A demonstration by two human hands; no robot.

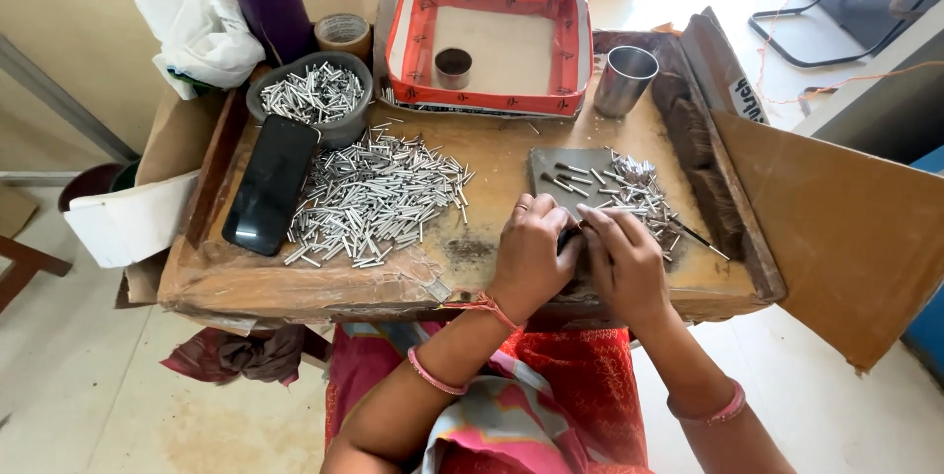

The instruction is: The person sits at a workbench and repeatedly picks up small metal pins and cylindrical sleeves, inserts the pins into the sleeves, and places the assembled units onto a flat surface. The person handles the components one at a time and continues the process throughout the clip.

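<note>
1. Cardboard-lined wooden tabletop [324, 282] with raised side edges, standing on a pale floor; the edges look suited to keeping loose parts from rolling off
2. Flat grey metal plate [570, 169] lies at mid-right of the tabletop and serves as the landmark; both hands meet at its near edge
3. Left hand [531, 253] has its grip pinched on a small dark piece that is mostly hidden; what it is I cannot tell
4. Right hand [624, 258] has its grip closed on the same spot, fingertips touching the left hand's, probably so one hand steadies while the other works
5. Small heap of short silver metal pins [639, 194] sits on the plate's right edge, just beyond the fingers, within easy reach
6. Large spread of the same silver pins [379, 199] lies left of the plate, with a black phone [267, 184] further left
7. Grey bowl of pins [313, 95] and a steel cup [625, 79] stand behind the plate
</note>
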